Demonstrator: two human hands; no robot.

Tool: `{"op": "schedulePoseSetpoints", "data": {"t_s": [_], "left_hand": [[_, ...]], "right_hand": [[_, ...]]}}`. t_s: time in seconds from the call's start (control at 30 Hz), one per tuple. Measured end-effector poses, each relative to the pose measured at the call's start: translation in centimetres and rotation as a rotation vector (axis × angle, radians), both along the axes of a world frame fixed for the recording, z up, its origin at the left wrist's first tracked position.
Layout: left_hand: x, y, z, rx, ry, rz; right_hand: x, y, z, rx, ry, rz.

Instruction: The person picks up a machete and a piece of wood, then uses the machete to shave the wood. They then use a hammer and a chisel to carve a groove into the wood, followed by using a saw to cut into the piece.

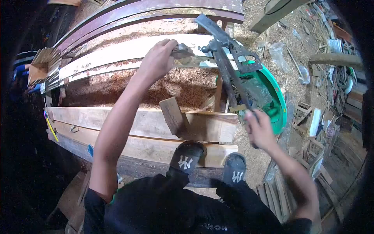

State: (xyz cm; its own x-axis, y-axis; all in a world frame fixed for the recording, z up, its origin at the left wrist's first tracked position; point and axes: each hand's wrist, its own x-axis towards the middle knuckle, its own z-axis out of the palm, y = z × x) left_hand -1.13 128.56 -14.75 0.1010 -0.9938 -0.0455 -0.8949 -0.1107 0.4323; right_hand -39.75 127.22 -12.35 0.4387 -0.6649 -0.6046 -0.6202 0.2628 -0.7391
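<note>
My right hand (260, 129) is closed round the dark handle of a hammer (210, 46), whose metal head is over the end of the pale plank bench (113, 54). Above that plank, my left hand (161, 56) grips a small grey metal piece (182, 51); its fingers hide part of it, and I cannot tell its kind. The hammer head is a short way right of this piece. A handsaw (214, 29) with a dark handle lies at the bench end, right beside the hammer head.
A green plastic tub (277, 93) stands right of the bench. Nearer, a wood block (173, 117) leans on long boards (144, 124) by my sandalled feet (187, 158). Wood shavings (163, 87) cover the ground. Timber scraps (311, 117) lie at right, and a maroon beam (156, 9) runs behind.
</note>
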Motion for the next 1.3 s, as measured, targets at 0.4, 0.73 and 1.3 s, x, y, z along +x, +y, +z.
{"op": "schedulePoseSetpoints", "data": {"t_s": [0.4, 0.73, 1.3], "left_hand": [[1.2, -2.7, 0.5, 0.027, -0.082, 0.016], [2.3, -5.9, -0.2, 0.080, -0.233, -0.066], [2.9, -5.3, -1.1, -0.045, -0.097, -0.105]], "right_hand": [[14.1, 6.2, -10.0, 0.142, -0.524, -0.437], [15.1, 4.2, -9.9, -0.106, -0.317, -0.225], [19.6, -0.3, -10.7, -0.186, -0.364, -0.246]]}}
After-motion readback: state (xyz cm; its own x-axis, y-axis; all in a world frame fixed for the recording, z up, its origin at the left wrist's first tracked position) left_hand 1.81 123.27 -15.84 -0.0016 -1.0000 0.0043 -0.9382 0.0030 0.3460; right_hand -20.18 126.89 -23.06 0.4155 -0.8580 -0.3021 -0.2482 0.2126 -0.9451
